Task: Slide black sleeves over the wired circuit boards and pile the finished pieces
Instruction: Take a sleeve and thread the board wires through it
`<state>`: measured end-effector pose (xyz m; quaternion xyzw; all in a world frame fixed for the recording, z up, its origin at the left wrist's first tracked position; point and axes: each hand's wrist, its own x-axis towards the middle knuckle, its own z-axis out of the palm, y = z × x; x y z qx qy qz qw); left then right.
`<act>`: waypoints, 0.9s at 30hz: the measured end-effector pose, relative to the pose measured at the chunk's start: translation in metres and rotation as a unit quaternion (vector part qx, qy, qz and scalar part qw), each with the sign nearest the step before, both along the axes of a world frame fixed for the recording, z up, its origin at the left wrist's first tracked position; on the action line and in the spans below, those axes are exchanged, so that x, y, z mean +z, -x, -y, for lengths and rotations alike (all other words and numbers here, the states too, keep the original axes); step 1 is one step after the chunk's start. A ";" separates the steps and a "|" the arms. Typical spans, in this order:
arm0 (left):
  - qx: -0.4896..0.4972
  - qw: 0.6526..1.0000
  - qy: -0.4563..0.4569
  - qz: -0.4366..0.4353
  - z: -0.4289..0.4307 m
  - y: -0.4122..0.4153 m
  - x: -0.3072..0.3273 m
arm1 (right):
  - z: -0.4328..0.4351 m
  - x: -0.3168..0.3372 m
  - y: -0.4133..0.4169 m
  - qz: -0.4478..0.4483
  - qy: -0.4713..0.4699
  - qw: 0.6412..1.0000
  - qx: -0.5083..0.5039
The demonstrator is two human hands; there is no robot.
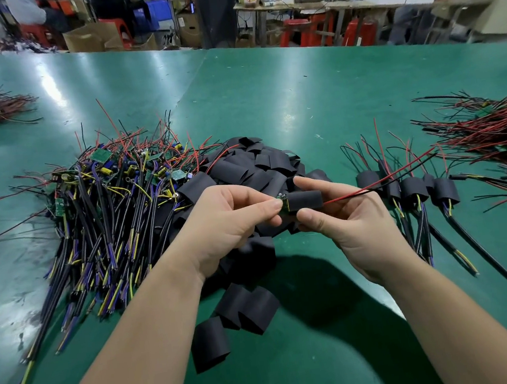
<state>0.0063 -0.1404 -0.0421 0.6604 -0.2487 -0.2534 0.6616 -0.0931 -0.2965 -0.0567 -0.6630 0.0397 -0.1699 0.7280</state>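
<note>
Green table [297, 90], board [283, 204], sleeve [306, 200] (right hand [344, 217])

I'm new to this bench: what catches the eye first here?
At centre, the left hand pinches a circuit board while the right hand holds the black sleeve over it. A tangled heap of wired boards lies left, loose sleeves behind the hands, sleeved pieces right.

Bright, even light falls from above. Pale glare streaks cross the green tabletop [313, 88] at far left and centre. A soft, dark shadow pools on the near tabletop below the left hand [229, 217] and right hand [344, 215] — both rendered sharp. The far workshop background is smeared and out of focus. Wide-angle distortion bows the tabletop's far edge and stretches the corners.
</note>
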 end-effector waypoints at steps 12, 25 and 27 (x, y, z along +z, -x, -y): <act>-0.003 1.000 0.026 -0.007 0.000 0.000 0.003 | 0.000 0.007 0.003 0.024 -0.077 0.997 0.011; -0.034 0.999 0.024 -0.020 -0.001 0.000 0.002 | -0.007 0.005 0.001 0.005 -0.130 0.991 0.013; -0.037 0.999 0.016 -0.033 -0.001 -0.001 0.001 | -0.007 0.004 0.001 0.003 -0.123 0.992 0.015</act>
